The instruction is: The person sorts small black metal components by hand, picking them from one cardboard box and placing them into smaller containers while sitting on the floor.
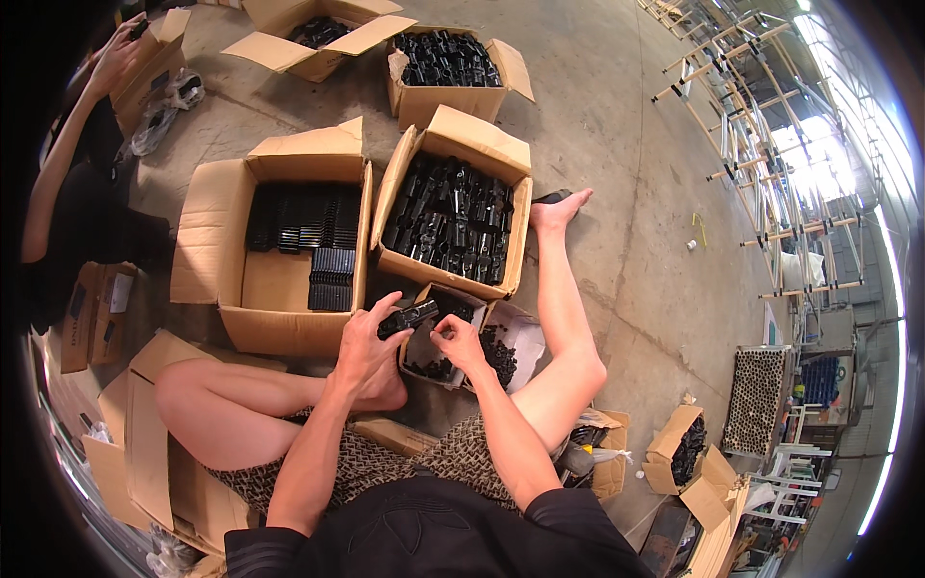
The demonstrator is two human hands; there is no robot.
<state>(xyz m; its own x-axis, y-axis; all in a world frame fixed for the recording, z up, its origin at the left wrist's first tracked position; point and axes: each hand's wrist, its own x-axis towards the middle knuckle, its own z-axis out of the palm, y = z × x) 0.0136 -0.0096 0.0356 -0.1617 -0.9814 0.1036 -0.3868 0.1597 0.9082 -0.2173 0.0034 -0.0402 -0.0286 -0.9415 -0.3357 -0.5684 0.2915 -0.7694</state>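
My left hand (pixel 362 339) is closed around a black, tube-like plastic fitting (pixel 409 319), its thumb and fingers on either side of the piece. Just to the right, my right hand (pixel 460 344) has its fingertips pinched together close to the fitting; whatever they hold is too small to make out. Below both hands are two small open boxes, one with black pieces (pixel 430 366) and the other, pale-lined (pixel 521 337), with loose small black parts (pixel 498 358). Beyond stands a cardboard box (pixel 525 183) of jumbled black fittings (pixel 451 217). Left of it, another box (pixel 207 231) holds neat rows of black fittings (pixel 332 279).
My bent legs flank the small boxes. Farther off are two more open cartons (pixel 448 101) (pixel 323 63) of black parts. Another person's arm (pixel 60 183) shows at far left. Flattened cardboard (pixel 145 433) lies by my left knee. Metal racks (pixel 771 164) stand on the right.
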